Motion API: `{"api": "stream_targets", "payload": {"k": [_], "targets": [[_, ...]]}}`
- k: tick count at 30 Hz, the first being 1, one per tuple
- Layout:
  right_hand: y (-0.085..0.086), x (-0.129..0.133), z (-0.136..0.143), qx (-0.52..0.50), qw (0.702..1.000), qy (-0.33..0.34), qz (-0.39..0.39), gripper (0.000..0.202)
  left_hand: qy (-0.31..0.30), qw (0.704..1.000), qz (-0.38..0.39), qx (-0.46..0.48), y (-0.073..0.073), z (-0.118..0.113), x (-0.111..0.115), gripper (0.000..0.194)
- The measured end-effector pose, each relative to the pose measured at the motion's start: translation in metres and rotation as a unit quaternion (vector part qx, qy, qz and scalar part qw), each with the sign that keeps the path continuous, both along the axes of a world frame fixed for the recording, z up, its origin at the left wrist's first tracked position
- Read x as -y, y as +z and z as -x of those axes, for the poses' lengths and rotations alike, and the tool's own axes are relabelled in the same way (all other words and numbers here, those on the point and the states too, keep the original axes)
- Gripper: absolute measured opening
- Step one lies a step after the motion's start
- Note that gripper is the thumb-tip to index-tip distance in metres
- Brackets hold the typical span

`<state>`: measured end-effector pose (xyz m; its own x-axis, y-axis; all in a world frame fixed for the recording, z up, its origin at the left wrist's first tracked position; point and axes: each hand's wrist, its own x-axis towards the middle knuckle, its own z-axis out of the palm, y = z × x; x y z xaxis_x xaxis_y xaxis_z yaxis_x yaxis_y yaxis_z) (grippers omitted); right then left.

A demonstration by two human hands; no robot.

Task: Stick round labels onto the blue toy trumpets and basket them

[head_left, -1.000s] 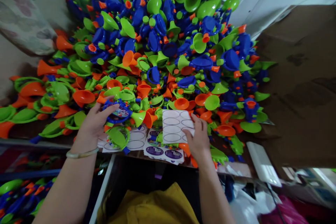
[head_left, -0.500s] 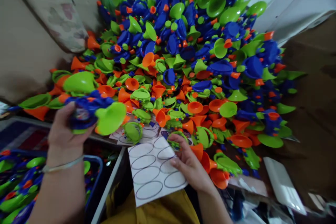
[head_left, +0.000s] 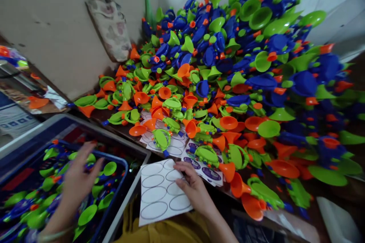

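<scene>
My left hand (head_left: 77, 178), slightly blurred, is over the blue tray (head_left: 126, 171) at the lower left, its fingers apart and holding nothing. Blue and green toy trumpets (head_left: 87, 215) fill the tray around it. My right hand (head_left: 196, 189) pinches the right edge of a white sticker sheet (head_left: 154, 194) with rows of oval outlines, over my lap. Just beyond that hand, a sheet with purple oval stickers (head_left: 210, 172) lies partly under a green and orange toy trumpet (head_left: 207, 155).
A large heap of blue, green and orange toy trumpets (head_left: 209, 56) covers the table. Another oval-marked sheet (head_left: 174, 147) lies beneath its front edge. A grey crate (head_left: 145, 155) surrounds the tray. A floral bag (head_left: 110, 26) hangs on the left panel. A white object (head_left: 338, 218) sits at lower right.
My left hand has moved down left to the tray and let go of the blue toy trumpet with the green bell. My right hand still holds the sheet. The view has turned left.
</scene>
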<state>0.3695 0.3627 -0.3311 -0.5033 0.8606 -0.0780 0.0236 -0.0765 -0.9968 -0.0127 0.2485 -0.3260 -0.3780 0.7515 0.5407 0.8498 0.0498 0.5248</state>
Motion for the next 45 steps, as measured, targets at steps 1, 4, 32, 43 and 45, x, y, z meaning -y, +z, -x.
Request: {"api": "stream_targets", "payload": {"k": [1,4,32,43,45], "targets": [[-0.003,0.002,0.001,-0.003,1.000,-0.010,0.004,0.040,-0.043,0.999,-0.003,-0.023,-0.011,-0.015,-0.018,0.049],[-0.009,0.005,0.000,-0.008,0.999,-0.032,0.009,0.046,-0.245,0.956,0.030,-0.158,-0.027,-0.059,-0.079,0.055],[0.027,-0.062,0.054,0.441,0.831,-0.106,-0.323,0.044,-0.405,0.910,-0.003,-0.086,-0.016,-0.061,-0.188,0.029],[-0.002,-0.001,-0.027,0.466,0.800,-0.076,-0.370,0.044,-0.383,0.917,-0.091,-0.058,-0.005,-0.145,-0.112,0.046],[-0.002,-0.004,-0.033,0.447,0.805,-0.080,-0.381,0.041,-0.419,0.903,-0.084,-0.047,-0.008,-0.161,-0.100,0.045]]}}
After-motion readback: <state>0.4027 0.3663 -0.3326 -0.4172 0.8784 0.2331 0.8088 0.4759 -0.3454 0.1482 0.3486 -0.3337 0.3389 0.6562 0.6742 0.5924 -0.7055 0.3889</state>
